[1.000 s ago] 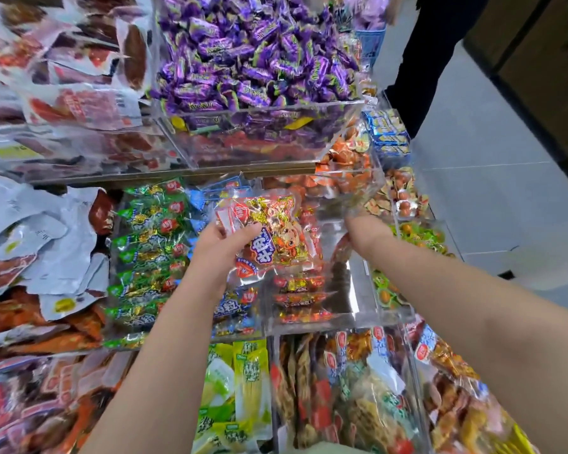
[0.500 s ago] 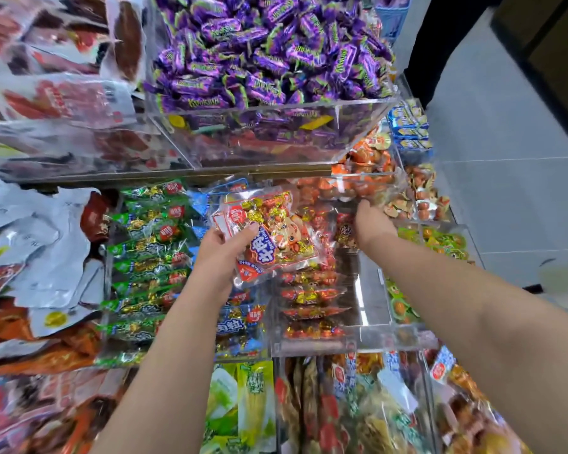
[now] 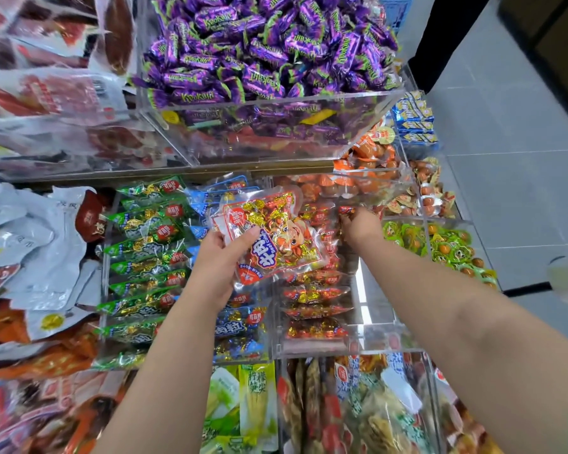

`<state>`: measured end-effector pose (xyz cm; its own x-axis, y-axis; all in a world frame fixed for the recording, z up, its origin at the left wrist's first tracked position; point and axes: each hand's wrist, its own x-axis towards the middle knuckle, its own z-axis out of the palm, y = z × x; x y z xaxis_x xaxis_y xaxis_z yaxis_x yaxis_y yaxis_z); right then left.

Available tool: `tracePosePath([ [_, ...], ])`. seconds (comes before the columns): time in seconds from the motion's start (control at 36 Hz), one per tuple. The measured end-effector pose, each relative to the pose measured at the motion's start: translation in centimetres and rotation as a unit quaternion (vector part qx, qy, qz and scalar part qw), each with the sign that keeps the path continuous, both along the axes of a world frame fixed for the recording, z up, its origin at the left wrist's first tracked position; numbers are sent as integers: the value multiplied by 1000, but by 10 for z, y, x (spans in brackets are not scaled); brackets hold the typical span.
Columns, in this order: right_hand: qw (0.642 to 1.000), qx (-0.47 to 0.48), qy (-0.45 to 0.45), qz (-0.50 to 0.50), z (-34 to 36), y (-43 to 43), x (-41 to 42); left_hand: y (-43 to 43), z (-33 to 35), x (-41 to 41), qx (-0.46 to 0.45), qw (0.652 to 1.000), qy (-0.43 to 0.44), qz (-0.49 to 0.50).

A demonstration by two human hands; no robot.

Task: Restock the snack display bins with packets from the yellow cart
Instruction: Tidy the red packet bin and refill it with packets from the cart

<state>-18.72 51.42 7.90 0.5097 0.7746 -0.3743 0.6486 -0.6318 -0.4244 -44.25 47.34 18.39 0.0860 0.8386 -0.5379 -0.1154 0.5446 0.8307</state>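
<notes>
From the head view, the left hand point(image 3: 217, 257) is still gripping the big clear bag point(image 3: 276, 237) of red and gold snacks. Its thumb is pressing on the front of the bag. The bag is hanging over the blue packets point(image 3: 240, 329) and the edge of the clear bin point(image 3: 374, 309), just as it was a moment ago.

The right hand point(image 3: 358, 224) has gone a little deeper, to the back of that bin. Its fingers are curling down among the small red packets point(image 3: 312, 294) there. I cannot tell if it is holding one. The red packets are lying in a row in the left part of the bin.

Green packets point(image 3: 145, 244) are sitting in the bin on the left. Purple candies point(image 3: 269, 50) are piled in the box above.
</notes>
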Motion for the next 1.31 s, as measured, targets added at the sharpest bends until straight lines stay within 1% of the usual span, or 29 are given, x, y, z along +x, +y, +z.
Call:
tracePosePath([
  [0.06,999,28,-9,38,-4,-11,1,0,0,0,1,1000,0,-2],
  [0.14,989,38,-52,134,-8,-28,9,-1,-2,0,11,1000,5,-3],
  [0.17,988,39,-49,141,-8,-31,11,-1,-3,0,15,1000,8,-5],
  [0.19,990,46,-28,129,-6,-33,12,-2,-3,0,19,1000,10,-7],
  [0.25,992,94,60,53,5,-37,10,-2,-3,1,22,1000,16,-9],
  [0.31,975,166,147,-23,25,-42,2,-3,-1,1,25,999,23,-15],
  [0.33,963,192,184,-40,39,-46,-4,-3,0,2,28,999,28,-23],
  [0.36,948,212,232,-45,53,-50,-9,-4,1,2,33,998,35,-34],
  [0.39,929,216,298,-40,68,-55,-15,-5,2,4,37,997,44,-46],
  [0.44,889,173,424,2,92,-65,-28,-7,4,7,44,995,65,-58],
  [0.47,882,143,448,37,101,-69,-34,-9,7,9,46,994,76,-59],
  [0.53,890,127,428,87,110,-78,-43,-12,12,13,47,993,90,-59],
  [0.58,906,148,386,88,115,-85,-46,-15,19,17,51,991,106,-64],
  [0.64,930,177,311,85,122,-93,-46,-16,23,19,67,985,142,-76],
  [0.67,940,197,257,107,127,-96,-45,-16,24,20,83,978,167,-91],
  [0.69,945,220,186,153,132,-99,-44,-17,26,21,103,968,197,-115],
  [0.72,939,243,108,219,137,-102,-43,-19,27,22,116,957,224,-142],
  [0.75,922,259,41,286,141,-102,-41,-20,29,24,125,949,239,-161],
  [0.78,905,254,1,341,146,-103,-39,-22,31,26,131,946,242,-171],
  [0.81,898,232,-6,375,149,-103,-37,-25,32,28,134,945,241,-178],
  [0.86,906,172,28,387,151,-104,-34,-27,30,31,132,947,227,-184],
  [0.94,919,139,42,365,147,-109,-32,-30,23,35,117,951,220,-184],
  [1.0,930,127,76,337,141,-114,-30,-32,20,37,110,949,234,-181],
  [1.06,944,110,127,284,133,-120,-28,-32,18,37,107,953,229,-170],
  [1.14,954,128,172,209,114,-126,-23,-30,16,36,104,960,218,-141],
  [1.22,944,133,250,171,103,-130,-16,-27,16,35,96,963,220,-126],
  [1.25,943,134,256,166,102,-130,-13,-26,15,35,93,965,214,-116],
  [1.31,950,142,237,145,102,-128,-6,-23,15,35,89,974,190,-83],
])
